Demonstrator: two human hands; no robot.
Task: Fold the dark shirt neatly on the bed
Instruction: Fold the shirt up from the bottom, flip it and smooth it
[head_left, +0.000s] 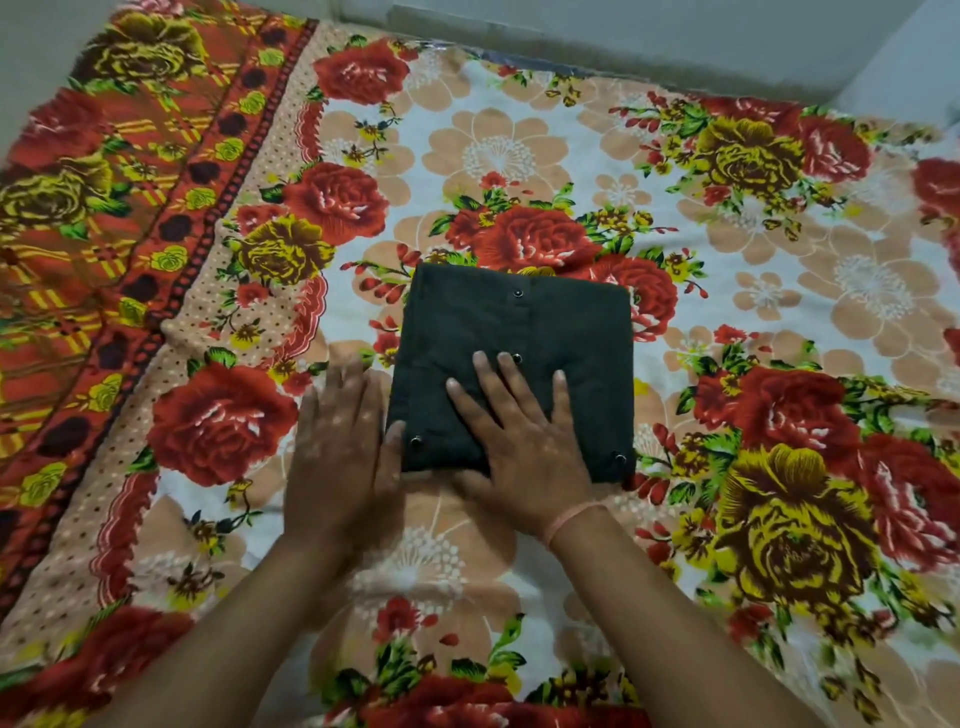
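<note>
Shirt (540, 332) folded square; right hand (524, 447) pressed flat on it, fingers spread; left hand (337, 457), blurred, apparently flat beside its edge.

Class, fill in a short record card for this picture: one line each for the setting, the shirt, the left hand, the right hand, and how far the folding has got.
setting: bed covered by a floral bedsheet with red and yellow roses
shirt: dark shirt folded into a compact rectangle, button strip facing up, lying flat
left hand: open, flat on the sheet against the shirt's left edge, blurred
right hand: open, fingers spread, palm down on the shirt's near half; thin band on the wrist
progress: folding looks nearly or fully done; hands seem to be pressing and squaring it
</note>
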